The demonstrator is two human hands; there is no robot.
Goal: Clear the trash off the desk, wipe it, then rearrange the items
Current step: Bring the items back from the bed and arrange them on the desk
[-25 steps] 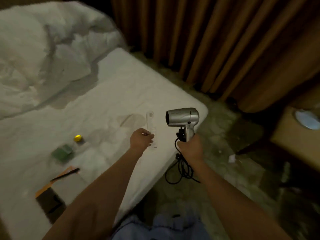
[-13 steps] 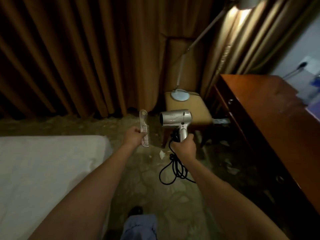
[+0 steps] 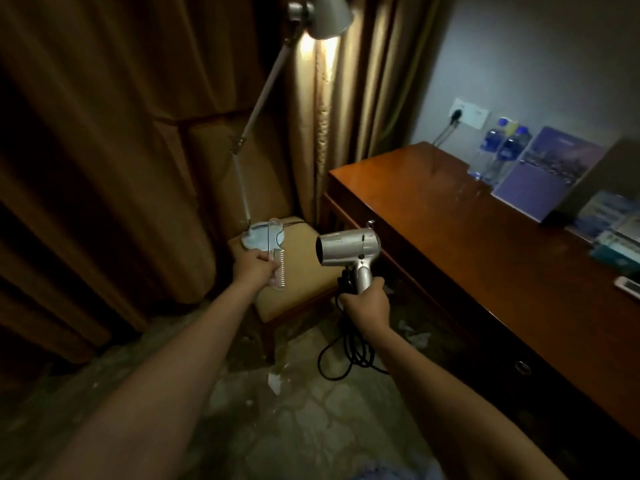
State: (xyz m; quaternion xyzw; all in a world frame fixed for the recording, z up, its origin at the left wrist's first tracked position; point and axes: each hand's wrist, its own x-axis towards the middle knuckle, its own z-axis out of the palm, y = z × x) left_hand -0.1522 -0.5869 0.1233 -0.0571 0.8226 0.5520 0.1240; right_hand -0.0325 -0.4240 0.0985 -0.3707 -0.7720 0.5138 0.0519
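We are standing in a dim room, looking down along both of our bare forearms. Heavy brown curtains (image 3: pixel 104 150) fill the left and far side. To our right runs the long reddish wooden desk (image 3: pixel 485 258), its near stretch bare and glossy, which suggests to us that wiping is done and items are now going back.

Beside the desk's far end stands a padded chair (image 3: pixel 301 271), and a tall metal lamp (image 3: pixel 277 74) has its round base resting on the seat, probably parked there to free the desktop.

Against the wall at the back of the desk lean a purple folder (image 3: pixel 543 174) and two water bottles (image 3: pixel 498 150) with blue labels; any writing on them is too blurred to read. A stack of pale boxes (image 3: pixel 613 230) sits further along.

Our right hand (image 3: pixel 367 303) is clenched around the handle of a silver hair dryer (image 3: pixel 348 247), nozzle pointing left, held just short of the desk's edge. Its black cord (image 3: pixel 349 355) dangles in loops toward the floor, so we judge it needs gathering before setting down. No brand mark is legible.

Our left hand (image 3: pixel 254 266) pinches a clear plastic comb (image 3: pixel 277 261) upright, above the chair.

Small scraps of paper (image 3: pixel 275 382) lie on the floor.
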